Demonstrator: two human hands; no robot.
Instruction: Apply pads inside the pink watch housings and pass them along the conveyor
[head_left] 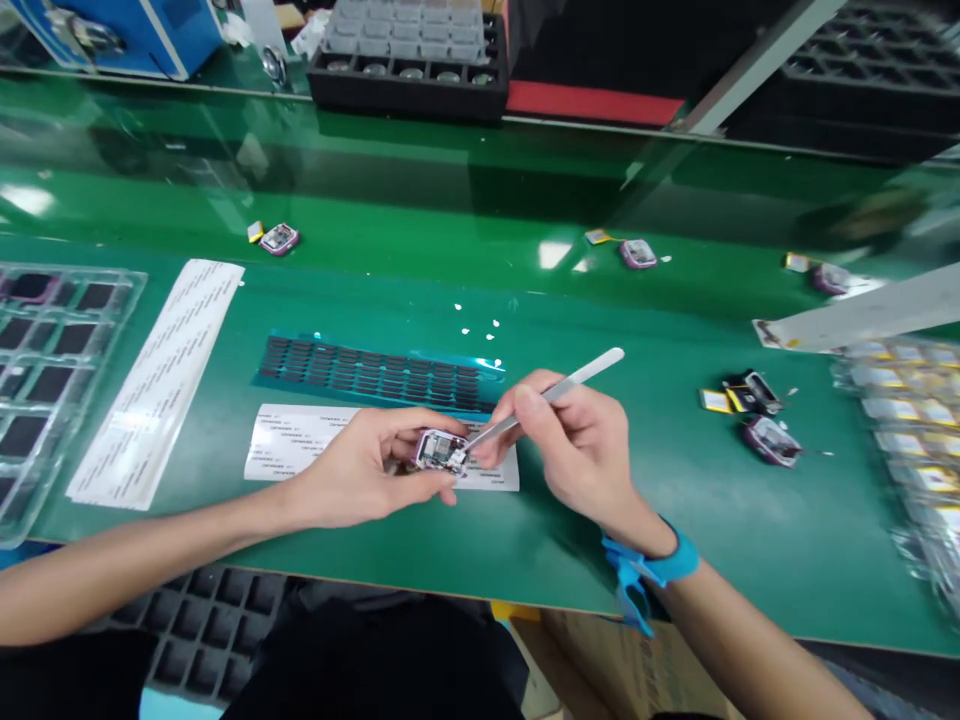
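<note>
Between its fingers and thumb, my left hand [375, 465] grips a small purple-edged smartwatch case [441, 452], its open side with the circuit board facing up. My right hand [574, 440], with a blue strap [652, 565] round the wrist, pinches a pair of metal tweezers [574, 382]. The tweezers slant down to the left, and their tip is at the right end of the case. Whether the tip grips any small part cannot be made out. Beneath both hands lies a white printed sheet [300, 440]. Just behind it is a blue film with rows of dark strips [367, 372].
Similar watch cases stand at the back, one at left [280, 239] and one at right [637, 253]. Another case [772, 440] lies right, near a yellow battery [716, 401]. A clear tray [139, 290] and white strips [161, 380] are left; battery trays [900, 470] are far right.
</note>
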